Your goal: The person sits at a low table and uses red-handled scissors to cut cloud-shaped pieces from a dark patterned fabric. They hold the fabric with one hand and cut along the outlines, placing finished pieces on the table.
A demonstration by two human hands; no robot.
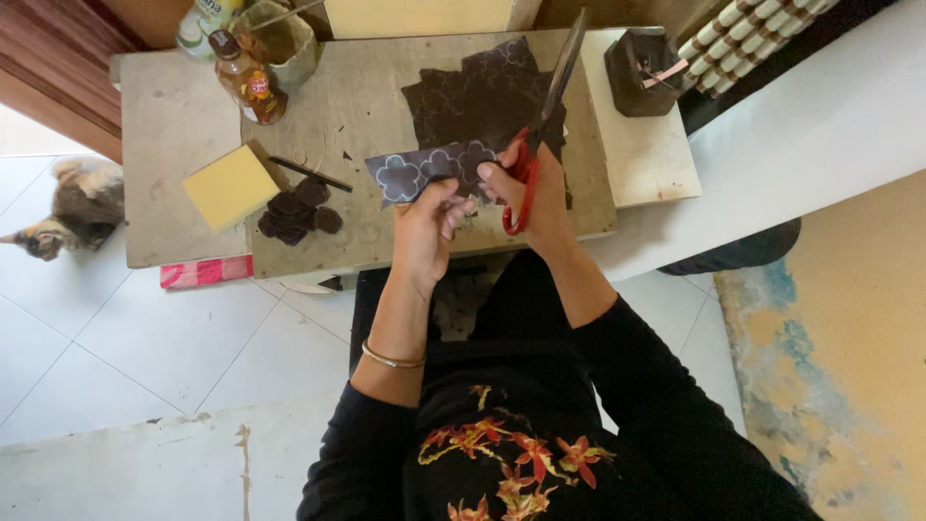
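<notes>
Now the left hand holds a dark strip of fabric with pale flower outlines drawn on it. The fingers of this hand are together, clamped on the lower edge of the strip near its middle. The strip is above the front part of the worktop, and its long axis goes almost from 9 o'clock to 3 o'clock, with the left end a little lower than the right end.

The right hand grips the red handles of the scissors, with the fingers closed through and around the loops. The long dark blades point away from the person, to about 1 o'clock, so the long axis of the scissors goes from the hand up across the worktop. Whether the blades are apart or together I cannot tell, because they appear as one thin line. The handles are just beside the right end of the strip.

Behind the strip, at 12 o'clock from the hands, a bigger piece of the same dark fabric lies flat. At 9 o'clock from the hands there is a small pile of dark cut shapes, a yellow block and a thin dark stick. At 11 o'clock stands a bottle of brown liquid. A cat sits on the white tile floor, well apart at 9 o'clock.
</notes>
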